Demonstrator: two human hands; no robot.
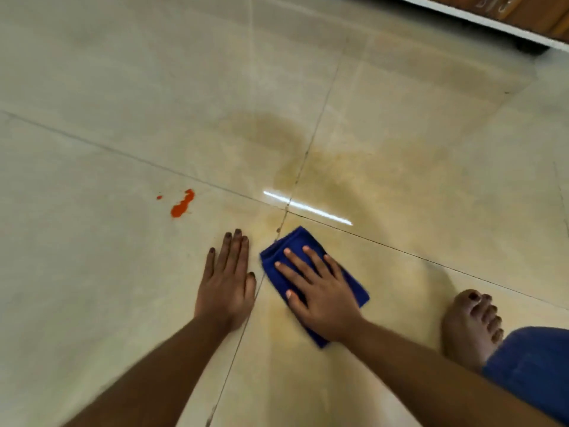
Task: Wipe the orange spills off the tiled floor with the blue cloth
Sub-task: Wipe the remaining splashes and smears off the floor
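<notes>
A folded blue cloth (291,246) lies on the beige tiled floor (107,134) just right of a grout crossing. My right hand (320,291) presses flat on it with straight, spread fingers. My left hand (226,285) rests flat on the bare tile just left of the cloth, fingers straight and together. An orange spill (182,204) with a small droplet (159,197) beside it sits on the tile up and left of my left hand, apart from both hands. A faint yellowish smear (338,180) spreads over the tiles beyond the cloth.
A bare foot (471,325) and a knee in blue fabric (535,365) are at the lower right. A white-edged piece of wooden furniture (492,20) runs along the top right corner. A light reflection (308,208) streaks the glossy floor.
</notes>
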